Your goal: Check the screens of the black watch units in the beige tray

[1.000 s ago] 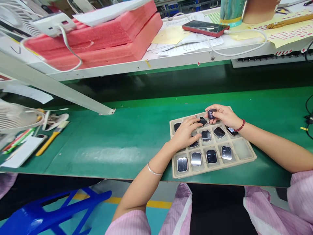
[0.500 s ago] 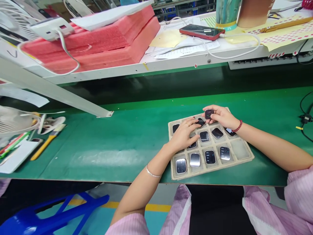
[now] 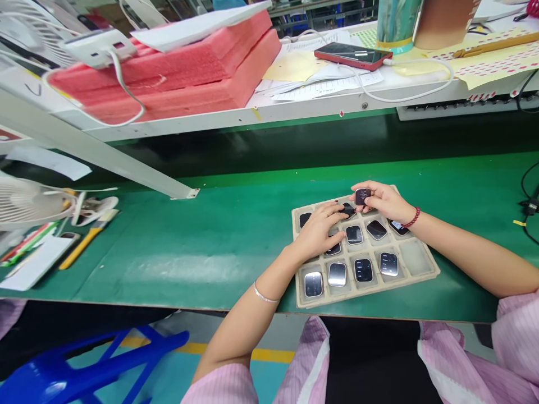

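My right hand (image 3: 382, 201) grips a smartwatch case (image 3: 362, 196) without a strap, between thumb and fingers, above the tray's far edge. Small lines of light text show on its dark screen. My left hand (image 3: 320, 229) lies over the left part of the beige tray (image 3: 300, 298), fingers apart, its fingertips beside another watch (image 3: 347, 211). Several more square watches sit in the tray's compartments. A watch with a lit menu (image 3: 388, 264) and a tilted dark one (image 3: 376, 229) are among them. My left hand partly covers a watch (image 3: 334, 248).
The tray rests on a green work table (image 3: 189, 241). Behind it runs a white shelf (image 3: 210, 119) bearing red foam blocks (image 3: 168, 84) and a phone on a cable (image 3: 352, 55). At left are a fan (image 3: 29, 201) and a brush (image 3: 86, 244); a blue stool (image 3: 54, 373) stands below.
The picture has shifted slightly. On the held watch, the screen now shows more lines of text than before. Both hands keep nearly the same place over the tray.
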### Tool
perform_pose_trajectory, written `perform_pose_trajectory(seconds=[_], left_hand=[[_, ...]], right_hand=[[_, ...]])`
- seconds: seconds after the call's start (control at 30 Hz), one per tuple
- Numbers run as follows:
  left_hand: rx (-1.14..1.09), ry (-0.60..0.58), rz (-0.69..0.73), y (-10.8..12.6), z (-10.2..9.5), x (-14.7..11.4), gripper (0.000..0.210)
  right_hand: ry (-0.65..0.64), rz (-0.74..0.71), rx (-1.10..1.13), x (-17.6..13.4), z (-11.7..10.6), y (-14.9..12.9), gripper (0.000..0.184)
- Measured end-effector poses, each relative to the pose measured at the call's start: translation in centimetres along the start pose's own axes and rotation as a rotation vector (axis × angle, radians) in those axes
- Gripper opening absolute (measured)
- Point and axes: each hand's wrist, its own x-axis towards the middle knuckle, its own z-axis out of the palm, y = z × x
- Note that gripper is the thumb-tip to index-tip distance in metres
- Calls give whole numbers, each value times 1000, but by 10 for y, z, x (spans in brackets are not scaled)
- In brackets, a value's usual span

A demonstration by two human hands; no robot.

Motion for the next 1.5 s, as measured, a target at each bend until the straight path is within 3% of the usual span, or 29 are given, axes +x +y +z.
perform_pose_trajectory(seconds=[0.4,0.93,1.5], left_hand=[[7,5,10,0,0,0,39],[2,17,12,0,0,0,39],[-4,6,-4,4,-2,0,38]], right_hand=[[-4,-24,0,0,-1,3,47],[4,-3,-22,-1,1,-2,39],[4,-29,-52,-2,-1,-2,51]])
